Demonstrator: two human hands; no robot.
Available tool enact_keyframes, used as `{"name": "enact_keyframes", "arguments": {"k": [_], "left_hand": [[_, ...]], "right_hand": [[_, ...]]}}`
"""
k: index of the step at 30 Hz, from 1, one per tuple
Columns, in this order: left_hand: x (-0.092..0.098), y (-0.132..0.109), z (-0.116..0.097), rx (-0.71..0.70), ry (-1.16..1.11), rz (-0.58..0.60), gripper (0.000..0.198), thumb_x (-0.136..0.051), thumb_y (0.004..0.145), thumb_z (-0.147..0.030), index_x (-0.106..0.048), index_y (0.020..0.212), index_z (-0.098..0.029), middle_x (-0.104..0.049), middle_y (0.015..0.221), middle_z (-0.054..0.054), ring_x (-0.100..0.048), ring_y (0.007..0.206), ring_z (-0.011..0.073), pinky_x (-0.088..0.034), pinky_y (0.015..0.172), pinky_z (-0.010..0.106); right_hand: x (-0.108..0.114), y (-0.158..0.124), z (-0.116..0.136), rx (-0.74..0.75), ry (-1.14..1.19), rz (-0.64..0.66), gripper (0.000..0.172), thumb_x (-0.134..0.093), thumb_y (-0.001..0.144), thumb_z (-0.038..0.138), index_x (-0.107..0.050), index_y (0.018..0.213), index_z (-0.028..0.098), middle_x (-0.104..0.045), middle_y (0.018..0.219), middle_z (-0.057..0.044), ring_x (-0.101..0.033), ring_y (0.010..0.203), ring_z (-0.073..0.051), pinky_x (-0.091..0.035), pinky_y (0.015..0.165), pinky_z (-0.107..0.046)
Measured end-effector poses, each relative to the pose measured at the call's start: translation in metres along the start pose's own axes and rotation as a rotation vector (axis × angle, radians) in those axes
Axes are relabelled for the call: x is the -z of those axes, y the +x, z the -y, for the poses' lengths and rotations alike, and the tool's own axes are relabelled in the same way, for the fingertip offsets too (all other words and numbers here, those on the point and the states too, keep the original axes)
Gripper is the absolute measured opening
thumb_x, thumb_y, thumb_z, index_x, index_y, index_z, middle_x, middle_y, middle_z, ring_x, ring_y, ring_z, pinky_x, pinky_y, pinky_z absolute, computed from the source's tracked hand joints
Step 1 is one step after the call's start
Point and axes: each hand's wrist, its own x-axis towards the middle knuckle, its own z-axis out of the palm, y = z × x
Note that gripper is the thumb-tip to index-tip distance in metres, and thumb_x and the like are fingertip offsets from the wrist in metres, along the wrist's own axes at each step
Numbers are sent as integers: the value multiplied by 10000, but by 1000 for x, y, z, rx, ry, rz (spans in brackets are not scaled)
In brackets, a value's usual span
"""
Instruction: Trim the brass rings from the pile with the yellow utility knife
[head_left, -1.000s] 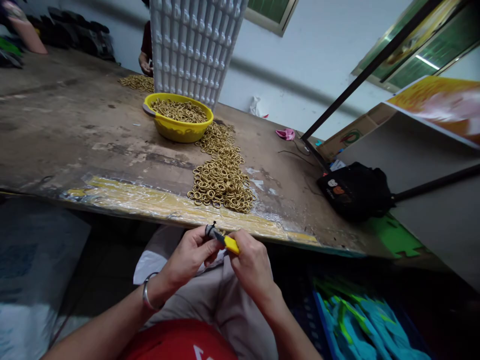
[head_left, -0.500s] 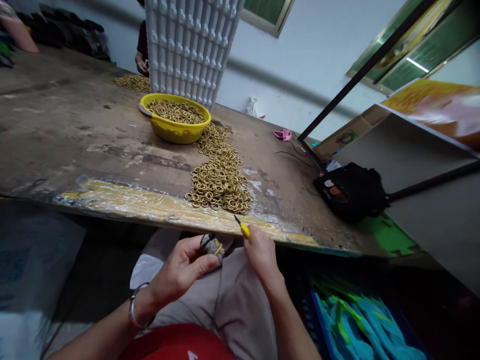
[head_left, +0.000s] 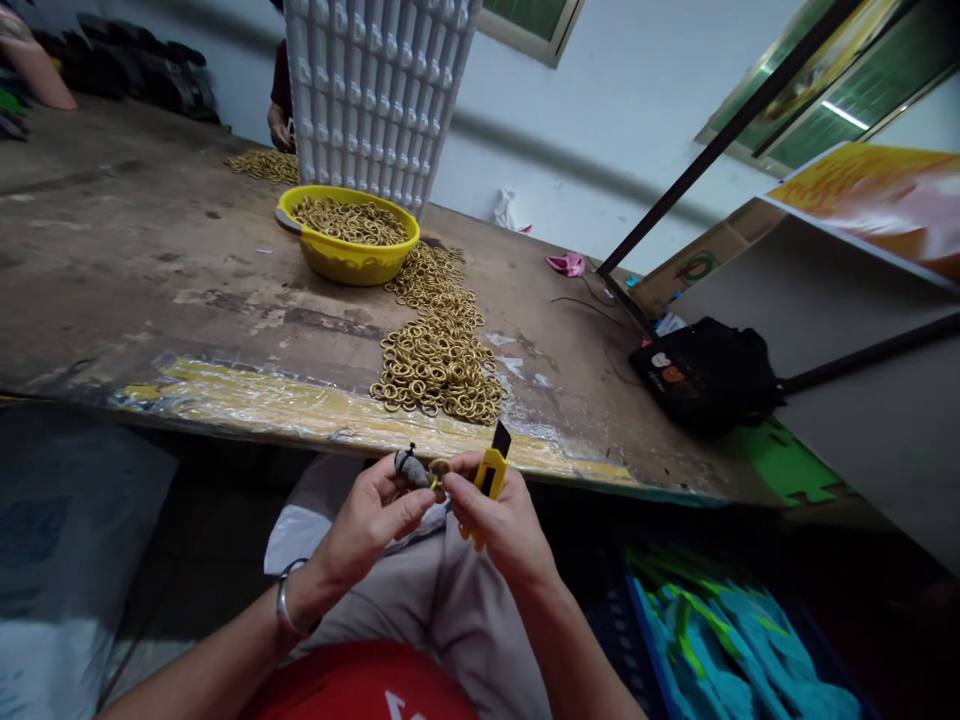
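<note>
My left hand [head_left: 367, 522] is closed on a small grey lump with a black band [head_left: 411, 467], its exact kind unclear. My right hand [head_left: 511, 522] grips a yellow utility knife [head_left: 491, 472], the dark blade pointing up and away from me. Between the fingertips of both hands shows a brass-coloured ring [head_left: 436, 471], pinched by the right thumb and finger beside the grey lump. Both hands are over my lap, just below the table edge. Beyond them lies a pile of brass-coloured rings [head_left: 441, 370] on the table.
A yellow basin [head_left: 352, 265] full of rings stands behind the pile, before a grey ribbed panel [head_left: 375, 95]. At far left a person's hand [head_left: 280, 132] is near more rings. A black bag [head_left: 705, 375] lies right; a blue crate [head_left: 660, 640] holds turquoise pieces below.
My right hand has moved left and turned, bringing its fingertips to the ring beside the grey lump. The knife blade now stands more upright. My left hand has shifted slightly.
</note>
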Motion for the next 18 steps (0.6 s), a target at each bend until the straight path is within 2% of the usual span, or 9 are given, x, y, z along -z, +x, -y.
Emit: {"name": "enact_keyframes", "arguments": {"k": [3, 6, 10, 13, 18], "left_hand": [[-3, 1, -1, -22, -59, 5, 267, -652, 857, -352, -548, 1012, -161, -638, 763, 22, -402, 486, 50, -289, 440, 174], [-7, 4, -2, 4, -91, -16, 253, -610, 876, -365, -544, 1009, -160, -625, 700, 8, -435, 460, 57, -282, 407, 164], [-9, 4, -1, 22, -143, -19, 266, -628, 858, -366, -559, 1014, -161, -613, 694, -1, -449, 451, 56, -280, 387, 156], [-7, 1, 0, 17, -156, 2, 280, -619, 871, -365, -560, 1063, -170, -631, 716, 13, -483, 480, 69, -313, 407, 161], [-4, -1, -3, 3, -65, 34, 350, -696, 822, -374, -572, 1072, -164, -620, 713, 3, -464, 478, 60, -318, 416, 170]], "right_hand": [[-2, -1, 7, 30, -37, -24, 338, -756, 728, 391, -618, 947, 174, -587, 659, 25, -412, 461, -61, -294, 413, -183], [-5, -1, 10, 15, -13, 22, 364, -745, 737, 395, -624, 1004, 178, -591, 675, 24, -397, 453, -55, -268, 404, -177], [-3, 0, 6, -28, 37, 88, 336, -728, 764, 406, -649, 962, 146, -589, 619, 12, -380, 435, -51, -240, 405, -177], [-1, 2, 3, -43, 45, 60, 343, -745, 750, 406, -650, 948, 143, -570, 575, 23, -389, 426, -53, -249, 410, -177], [-5, 3, 9, -5, -60, 38, 290, -745, 734, 418, -639, 783, 153, -581, 562, 14, -421, 435, -68, -271, 395, -183]]}}
